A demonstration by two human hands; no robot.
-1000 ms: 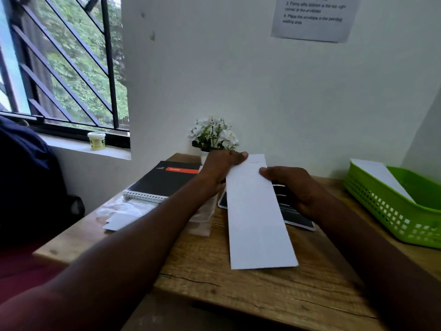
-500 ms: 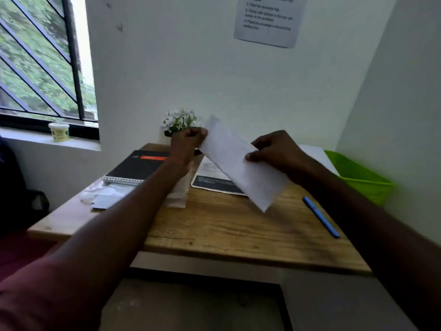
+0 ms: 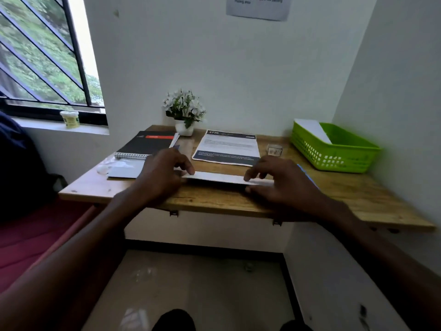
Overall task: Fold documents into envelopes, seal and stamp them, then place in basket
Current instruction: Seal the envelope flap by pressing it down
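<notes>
Pressing down on the desk now, we have both hands on a long white folded sheet of paper (image 3: pixel 218 178) that lies flat across the near part of the wooden desk (image 3: pixel 346 194). Our left hand (image 3: pixel 164 174) sits on its left end, fingers curled and fingertips (image 3: pixel 191 172) pinning the sheet; our right hand (image 3: pixel 276 181) covers the other end, fingers half spread and pressed on top, thumb down at the near edge. Neither hand has closed around it; both are just bearing down, as we read it to flatten a crease or fold.

Just beyond the hands, between them, lies a printed white document with dark bands (image 3: pixel 226 147), unfolded and untouched. Beyond the left hand sits a black spiral notebook with a red label (image 3: pixel 146 144), and to that hand's outer side some clear plastic wrapping with white paper, perhaps envelopes (image 3: pixel 124 168); we cannot tell for sure. Past the right hand, a small clear stamp or ink block (image 3: pixel 274 149) waits, and a blue pen (image 3: pixel 307 174) peeks from behind the wrist.

Further off to the right hand's outer side, the lime-green plastic basket (image 3: pixel 334 158) already holds a white envelope (image 3: pixel 312 129) leaning in it, so at least one piece looks finished. For this one we judge the folding still under way; inserting, sealing, stamping and dropping in the basket remain, and the printed sheet too.
</notes>
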